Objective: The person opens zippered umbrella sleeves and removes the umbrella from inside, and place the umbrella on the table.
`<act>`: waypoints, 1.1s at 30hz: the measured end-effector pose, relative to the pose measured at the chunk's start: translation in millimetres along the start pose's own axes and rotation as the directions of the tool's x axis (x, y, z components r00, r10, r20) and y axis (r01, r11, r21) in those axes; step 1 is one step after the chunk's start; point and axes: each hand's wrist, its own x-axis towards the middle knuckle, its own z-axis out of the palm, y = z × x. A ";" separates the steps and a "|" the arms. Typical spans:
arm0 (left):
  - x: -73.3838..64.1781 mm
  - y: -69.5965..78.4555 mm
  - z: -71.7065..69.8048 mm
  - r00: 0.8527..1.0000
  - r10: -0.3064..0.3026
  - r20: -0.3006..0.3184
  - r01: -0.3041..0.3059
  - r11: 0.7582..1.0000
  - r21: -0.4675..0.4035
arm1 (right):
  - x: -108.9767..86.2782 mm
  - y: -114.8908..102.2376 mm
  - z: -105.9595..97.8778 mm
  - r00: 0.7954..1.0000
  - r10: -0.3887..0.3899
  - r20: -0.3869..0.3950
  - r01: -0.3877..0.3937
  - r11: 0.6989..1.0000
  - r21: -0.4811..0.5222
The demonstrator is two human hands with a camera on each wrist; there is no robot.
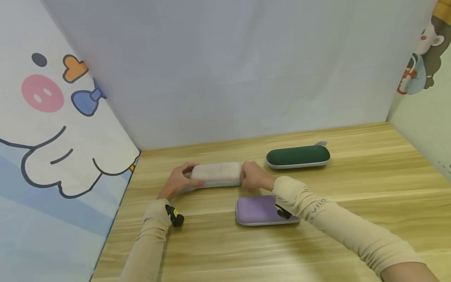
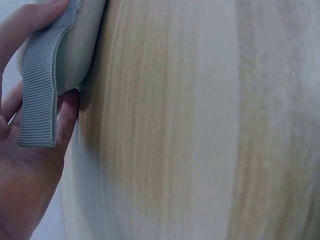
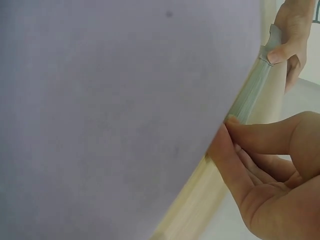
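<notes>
An off-white zip case (image 1: pixel 216 174) lies on the wooden table between both hands. My left hand (image 1: pixel 177 181) holds its left end, thumb along the near side. A grey-green ribbed strap loop (image 2: pixel 40 100) hangs from that end, by the left palm. At the opposite end is my right hand (image 1: pixel 253 175), thumb and forefinger pinched together against the case's pale green zipper (image 3: pixel 250 95). The fingertips hide whatever small part they pinch. Under the right wrist lies a purple case (image 1: pixel 257 209), partly covered by the sleeve.
Behind the right hand, a dark green case (image 1: pixel 297 156) with a grey strap tab lies near the back of the table (image 1: pixel 197 250). A pale backdrop (image 1: pixel 225 78) rises at the table's rear edge, with printed cartoon panels at both sides.
</notes>
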 end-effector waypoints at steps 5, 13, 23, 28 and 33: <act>1.6 -2.0 0.8 1.000 -0.003 -0.024 0.004 1.000 0.022 | 0.1 0.2 1.5 1.000 -0.029 -0.009 0.029 1.000 0.000; 1.0 -3.0 0.0 1.000 -0.007 -0.015 0.007 1.000 0.012 | 1.4 1.7 8.5 0.993 -0.120 -0.017 0.121 0.992 0.027; 3.3 -2.9 -1.0 1.000 -0.001 -0.020 0.002 0.999 0.033 | 2.6 -0.8 13.7 0.986 -0.158 -0.053 0.158 0.988 -0.004; 3.7 -3.5 -1.2 1.000 -0.003 -0.017 0.004 1.000 0.025 | 3.5 -2.9 15.4 0.989 -0.135 -0.056 0.134 0.991 -0.025; 3.6 -4.9 -1.2 1.000 -0.006 -0.020 0.006 1.000 0.006 | 3.8 -6.5 16.3 0.988 -0.136 -0.067 0.134 0.990 -0.040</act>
